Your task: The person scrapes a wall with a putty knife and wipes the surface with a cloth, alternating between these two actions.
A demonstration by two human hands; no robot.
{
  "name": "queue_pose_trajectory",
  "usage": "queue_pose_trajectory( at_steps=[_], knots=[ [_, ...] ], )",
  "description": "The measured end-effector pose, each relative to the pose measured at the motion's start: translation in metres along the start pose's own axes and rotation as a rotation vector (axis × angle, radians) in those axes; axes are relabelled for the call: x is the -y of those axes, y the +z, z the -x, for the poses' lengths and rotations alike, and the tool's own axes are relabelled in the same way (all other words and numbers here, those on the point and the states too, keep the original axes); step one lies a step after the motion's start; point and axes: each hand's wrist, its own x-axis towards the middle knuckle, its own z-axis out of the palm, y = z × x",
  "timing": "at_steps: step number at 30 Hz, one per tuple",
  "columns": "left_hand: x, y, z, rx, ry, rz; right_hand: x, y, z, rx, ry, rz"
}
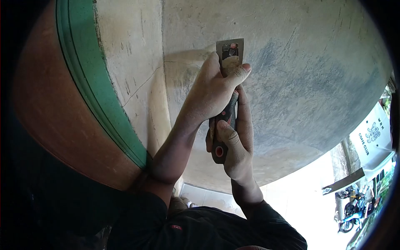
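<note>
Against a grey, patchy plastered wall (300,104) I hold a putty knife (225,111) with a dark handle and red accents. Its wide metal blade, with a dark marking, points up and overlaps the wall. My left hand (212,89) is closed around the upper part near the blade, thumb lying across the blade's base. Lower down, my right hand (239,155) wraps the handle, thumb pressed on its front. A round hole with a red rim shows at the handle's butt end. Pale dust coats both hands.
On the left a green frame (89,83) borders a reddish-brown panel (46,91). A thin crack runs across the wall near the corner. Pale floor tiles (208,196) lie below. At the right are a white printed banner (373,133) and a parked motorcycle (352,216).
</note>
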Motion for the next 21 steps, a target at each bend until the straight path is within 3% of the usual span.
queue_pose_trajectory(
  at_steps=[2, 3, 6, 9, 13, 16, 17, 21],
  knots=[
    [0.011, 0.003, 0.006, -0.062, 0.07, -0.036, -0.002, -0.003, 0.008, 0.022, -0.001, 0.011],
    [0.008, 0.003, 0.015, 0.0, -0.032, 0.029, -0.005, 0.001, 0.015, -0.008, 0.014, -0.024],
    [0.021, 0.005, 0.015, -0.044, 0.025, 0.057, -0.011, 0.004, 0.017, 0.008, -0.001, -0.048],
    [0.002, -0.006, 0.004, 0.035, 0.044, 0.024, -0.014, 0.001, -0.002, 0.015, -0.062, 0.045],
    [0.002, -0.017, 0.03, -0.007, 0.07, 0.183, -0.015, -0.004, -0.004, -0.052, -0.074, 0.246],
    [0.037, -0.022, 0.071, 0.091, 0.36, 0.158, -0.018, -0.006, 0.002, -0.047, -0.196, 0.339],
    [0.036, -0.021, 0.09, 0.086, 0.288, 0.068, -0.021, -0.007, 0.005, -0.056, -0.187, 0.331],
    [0.066, 0.005, 0.106, -0.003, 0.434, 0.029, -0.032, -0.012, 0.006, -0.052, -0.118, 0.276]
  ],
)
